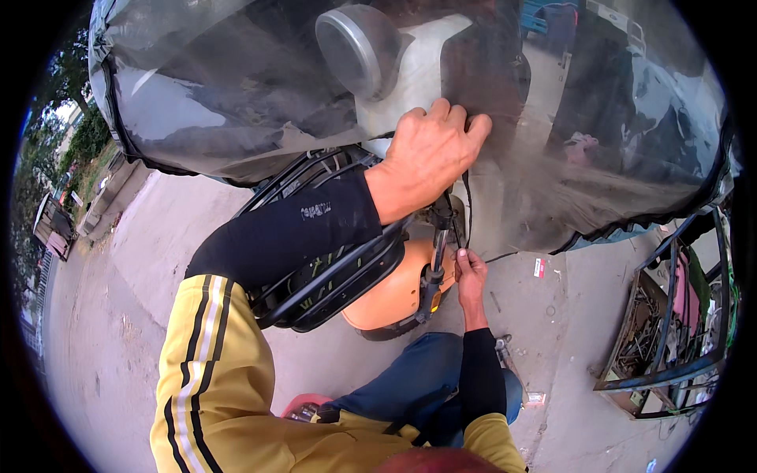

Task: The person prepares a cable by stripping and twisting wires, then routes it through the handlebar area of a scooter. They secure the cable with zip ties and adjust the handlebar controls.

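My left hand [434, 154] reaches up with curled fingers, closed on the lower part of a clear plastic cover [260, 118]. Behind the plastic are a round headlight [359, 51] and a pale front panel [426, 63] of a vehicle. Lower down, my right hand [471, 274] pinches a thin black cable [470, 209], which hangs from below the left hand. Right beside these fingers stands a metal fork tube [438, 256] above an orange mudguard [386, 292] and a wheel [386, 333]. The left fingertips are partly hidden.
A black metal rack [335, 280] lies under my left forearm. At the right stands a metal-framed bin [662, 339] with scrap and rods. A pink stool [303, 404] is near my legs. Small litter [539, 268] lies on the concrete ground [126, 315].
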Tool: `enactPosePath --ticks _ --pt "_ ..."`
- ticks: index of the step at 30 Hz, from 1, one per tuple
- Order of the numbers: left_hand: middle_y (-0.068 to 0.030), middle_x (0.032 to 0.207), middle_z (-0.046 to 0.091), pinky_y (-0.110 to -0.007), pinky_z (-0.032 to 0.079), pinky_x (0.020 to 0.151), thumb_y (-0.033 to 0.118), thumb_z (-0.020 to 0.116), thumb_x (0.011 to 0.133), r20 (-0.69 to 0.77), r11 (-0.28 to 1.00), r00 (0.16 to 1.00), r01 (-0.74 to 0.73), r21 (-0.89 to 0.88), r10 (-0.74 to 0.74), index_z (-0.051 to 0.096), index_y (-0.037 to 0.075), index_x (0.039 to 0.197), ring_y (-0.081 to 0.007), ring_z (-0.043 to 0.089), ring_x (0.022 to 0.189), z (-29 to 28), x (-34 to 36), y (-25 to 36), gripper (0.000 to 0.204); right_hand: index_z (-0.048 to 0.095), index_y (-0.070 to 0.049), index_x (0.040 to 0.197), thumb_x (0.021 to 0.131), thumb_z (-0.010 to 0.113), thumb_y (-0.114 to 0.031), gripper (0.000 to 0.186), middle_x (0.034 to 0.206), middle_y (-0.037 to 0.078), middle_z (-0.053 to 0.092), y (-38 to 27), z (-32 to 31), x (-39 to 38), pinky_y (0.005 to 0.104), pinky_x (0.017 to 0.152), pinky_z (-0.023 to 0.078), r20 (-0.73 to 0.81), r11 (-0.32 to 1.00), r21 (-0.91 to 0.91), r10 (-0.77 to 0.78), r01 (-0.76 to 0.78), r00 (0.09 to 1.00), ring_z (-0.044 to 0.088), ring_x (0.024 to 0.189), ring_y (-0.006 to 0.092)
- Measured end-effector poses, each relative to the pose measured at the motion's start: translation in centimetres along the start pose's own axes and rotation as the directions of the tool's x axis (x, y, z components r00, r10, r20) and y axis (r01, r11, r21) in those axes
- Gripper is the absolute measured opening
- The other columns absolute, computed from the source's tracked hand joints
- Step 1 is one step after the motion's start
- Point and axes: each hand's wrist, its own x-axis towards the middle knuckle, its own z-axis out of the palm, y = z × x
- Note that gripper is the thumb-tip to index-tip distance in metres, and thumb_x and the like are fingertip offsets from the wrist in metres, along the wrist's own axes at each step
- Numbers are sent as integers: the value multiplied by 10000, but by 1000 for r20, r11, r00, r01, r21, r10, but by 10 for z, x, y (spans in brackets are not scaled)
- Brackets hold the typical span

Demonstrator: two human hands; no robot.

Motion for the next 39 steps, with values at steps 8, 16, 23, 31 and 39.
enactPosePath --ticks 8,16,23,31,39 --pt "1 946 685 -409 570 629 251 854 800 36 998 998 53 -16 -53 614 136 1135 -236 686 908 3 1 -10 428 704 -50 899 1092 644 -322 340 620 -112 369 -39 -43 57 249 493 194 -94 997 60 -42 47 995 265 532 24" --pt "-14 941 641 -385 569 638 287 921 707 108 999 993 43 10 -44 590 123 1128 -231 684 889 0 4 -6 561 744 16 1214 1074 667 -184 256 827 -1 650 -66 -3 2 242 595 441 94 999 -45 -14 18 995 544 688 59" --pt "-20 794 572 -327 496 546 141 711 761 -86 996 996 -17 83 24 593 112 894 -185 631 779 6 8 -5 181 672 39 1375 1077 628 -130 346 1113 85 753 -85 43 0 314 810 556 150 896 -279 -316 347 937 648 867 134" --pt "-12 880 526 -295 417 567 186 709 719 -115 989 988 -88 118 102 598 128 782 -178 573 891 1 4 -5 140 675 34 1368 1105 599 -153 331 851 -21 606 -50 58 -38 210 592 398 11 978 29 -209 208 978 492 676 40" --pt "-16 870 551 -301 431 598 182 693 765 -45 981 989 -131 143 138 625 119 793 -180 575 906 9 3 -7 97 650 43 1362 1115 573 -148 322 725 -53 508 -96 68 -14 207 507 326 223 981 120 -173 150 959 393 569 23"
